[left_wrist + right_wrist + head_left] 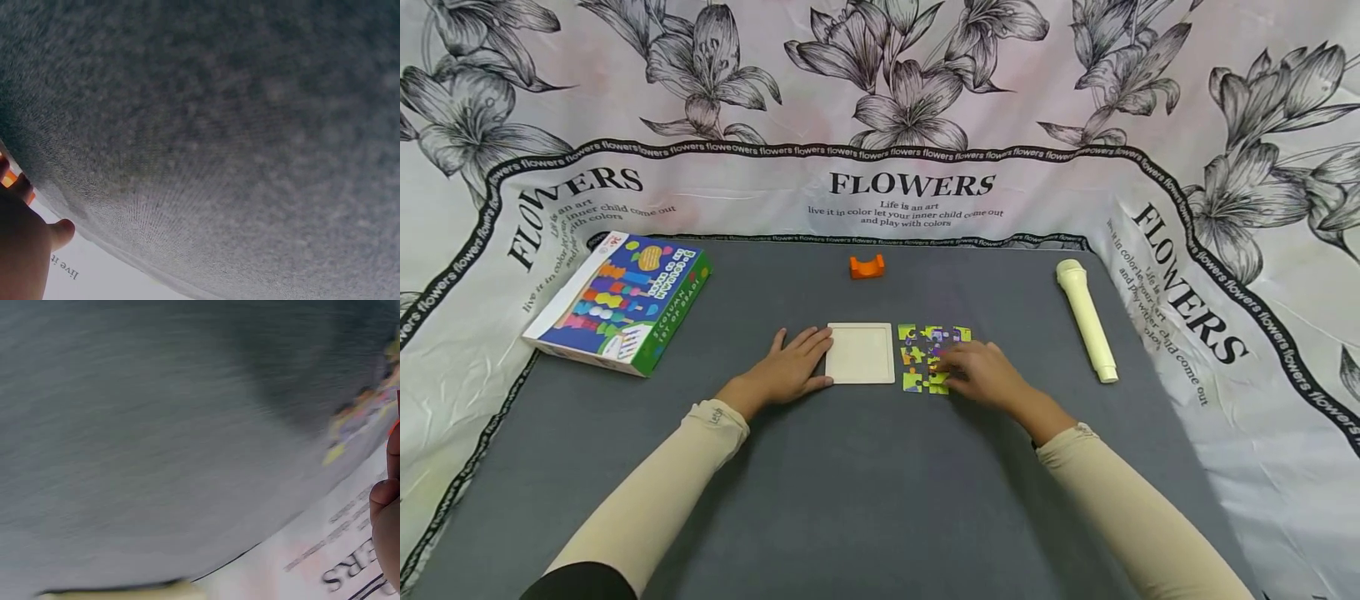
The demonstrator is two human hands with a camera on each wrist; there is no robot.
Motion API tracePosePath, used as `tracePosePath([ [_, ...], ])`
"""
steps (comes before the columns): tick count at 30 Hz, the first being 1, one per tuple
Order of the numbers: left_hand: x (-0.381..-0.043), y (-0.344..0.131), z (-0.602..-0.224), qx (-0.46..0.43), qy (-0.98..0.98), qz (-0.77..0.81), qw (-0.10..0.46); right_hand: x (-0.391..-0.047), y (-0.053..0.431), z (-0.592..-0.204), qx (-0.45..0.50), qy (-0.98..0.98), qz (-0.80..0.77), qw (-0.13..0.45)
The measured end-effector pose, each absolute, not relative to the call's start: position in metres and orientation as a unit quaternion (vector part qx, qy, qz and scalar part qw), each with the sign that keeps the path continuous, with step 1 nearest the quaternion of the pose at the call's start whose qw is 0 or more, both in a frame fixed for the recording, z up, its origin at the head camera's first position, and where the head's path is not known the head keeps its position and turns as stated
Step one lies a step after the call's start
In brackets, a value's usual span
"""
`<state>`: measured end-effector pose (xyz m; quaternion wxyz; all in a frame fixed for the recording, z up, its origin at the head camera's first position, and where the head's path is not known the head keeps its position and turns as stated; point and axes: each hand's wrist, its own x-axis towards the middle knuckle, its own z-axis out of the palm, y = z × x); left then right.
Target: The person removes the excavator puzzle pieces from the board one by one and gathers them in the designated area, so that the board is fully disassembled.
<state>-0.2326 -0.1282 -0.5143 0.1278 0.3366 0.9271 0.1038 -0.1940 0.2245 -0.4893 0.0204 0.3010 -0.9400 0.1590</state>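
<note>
A square, pale wooden puzzle tray (860, 354) lies bare on the grey table in the head view. My left hand (790, 362) rests beside it, fingers extended and fingertips at its left edge. Just right of the tray, several yellow-green and purple jigsaw pieces (912, 382) lie in rough rows. Over the right side of these pieces is my right hand (988, 377), its fingers bent down and covering part of them. Whether it pinches a piece is hidden. The left wrist view shows part of the left hand (25, 237); the right wrist view is blurred, with jigsaw pieces (356, 422) near the fingers.
An orange curved block (867, 267) sits behind the tray. At the back left lies a colourful game box (625, 300). A cream-coloured stick with a rounded head (1087, 321) lies on the right. A flower-printed cloth (917, 196) borders the table's back and sides.
</note>
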Motion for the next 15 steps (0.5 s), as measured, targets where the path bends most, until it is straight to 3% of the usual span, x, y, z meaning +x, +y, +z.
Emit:
tracePosePath([
  [15,-0.228,-0.142,-0.511,0.319,0.931,0.115,0.136,-0.184,0.252,-0.494,0.29,-0.945,0.151,0.004],
])
